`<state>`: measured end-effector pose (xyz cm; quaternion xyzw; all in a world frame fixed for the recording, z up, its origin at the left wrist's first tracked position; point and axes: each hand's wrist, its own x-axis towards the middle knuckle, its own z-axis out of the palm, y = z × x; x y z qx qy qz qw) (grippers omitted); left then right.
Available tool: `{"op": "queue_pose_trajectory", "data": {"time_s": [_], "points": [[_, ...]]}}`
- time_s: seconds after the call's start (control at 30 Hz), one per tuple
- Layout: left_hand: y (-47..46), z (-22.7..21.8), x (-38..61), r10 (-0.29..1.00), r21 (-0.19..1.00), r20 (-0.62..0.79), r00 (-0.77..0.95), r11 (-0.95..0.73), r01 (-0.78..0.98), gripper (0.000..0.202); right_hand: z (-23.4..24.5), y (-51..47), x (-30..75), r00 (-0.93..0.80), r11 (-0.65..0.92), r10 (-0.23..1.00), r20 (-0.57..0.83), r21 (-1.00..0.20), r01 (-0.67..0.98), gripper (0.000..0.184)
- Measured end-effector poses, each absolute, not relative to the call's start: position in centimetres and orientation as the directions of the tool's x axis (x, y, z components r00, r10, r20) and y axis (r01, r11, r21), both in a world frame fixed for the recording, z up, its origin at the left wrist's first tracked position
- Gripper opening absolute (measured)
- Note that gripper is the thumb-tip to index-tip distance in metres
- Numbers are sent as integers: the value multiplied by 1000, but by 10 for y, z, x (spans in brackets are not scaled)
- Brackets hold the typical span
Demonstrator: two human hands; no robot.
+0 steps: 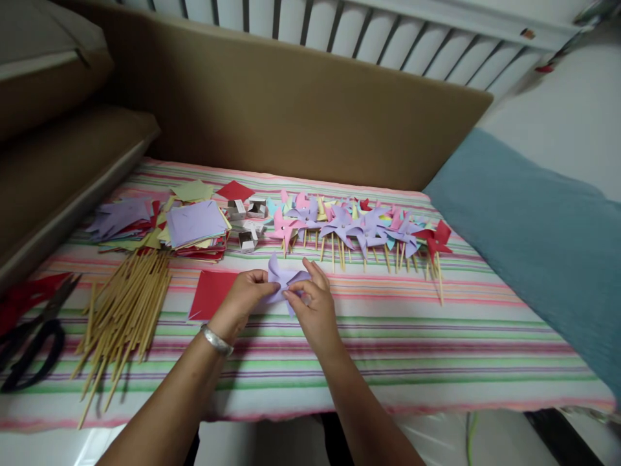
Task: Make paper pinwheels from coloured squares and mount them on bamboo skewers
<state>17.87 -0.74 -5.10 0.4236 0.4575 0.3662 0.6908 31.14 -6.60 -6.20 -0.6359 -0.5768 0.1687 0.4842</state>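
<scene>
A lilac paper pinwheel [275, 296] without a stick is held between both hands, above the striped cloth. My left hand [245, 294] pinches its left side between thumb and fingers; a silver bangle is on that wrist. From the right, my right hand [314, 304] pinches a folded tip near the pinwheel's middle, its other fingers raised. Whether a pin sits at the centre is hidden by the fingertips. Just behind my left hand lies a red paper square [212, 294], partly covered by the hand.
Finished pinwheels on sticks [342, 223] lie in a row behind. To the left are stacked paper squares [195, 223], small white boxes [248, 238], a heap of wooden sticks [126, 304] and black-handled scissors [41, 336]. A brown board [291, 110] stands along the back.
</scene>
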Motion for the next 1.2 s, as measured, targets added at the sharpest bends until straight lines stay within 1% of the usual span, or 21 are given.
{"op": "queue_pose_trajectory", "data": {"time_s": [0.2, 0.63, 0.8, 0.87, 0.9, 1.0, 1.07, 1.13, 1.2], "points": [[-10, -48, 182, 887, 927, -319, 334, 366, -86, 19, -62, -66, 312, 295, 91, 906, 304, -820, 565, 7], [-12, -47, 180, 874, 937, -285, 393, 341, -80, 17, -63, -64, 311, 348, 46, 897, 274, -840, 541, 7], [-11, -48, 182, 892, 950, -275, 358, 310, -43, 17, -63, -63, 309, 353, 30, 900, 256, -844, 535, 8], [-10, -48, 182, 896, 949, -290, 336, 316, -25, 16, -60, -64, 309, 363, 17, 900, 243, -850, 526, 4], [-9, -48, 181, 896, 948, -295, 331, 317, -15, 16, -58, -64, 310, 372, 20, 894, 249, -853, 522, 5], [-8, -48, 179, 889, 950, -302, 346, 309, 34, 16, -47, -67, 317, 393, 52, 870, 299, -847, 530, 35], [-8, -49, 178, 874, 955, -294, 387, 289, 73, 15, -40, -69, 323, 355, 55, 891, 283, -843, 535, 49], [-9, -50, 178, 848, 960, -279, 451, 260, 107, 13, -35, -71, 329, 265, 33, 943, 200, -850, 526, 54], [-11, -52, 179, 807, 965, -262, 529, 232, 123, 10, -34, -72, 334, 157, 12, 982, 101, -873, 488, 53]]}}
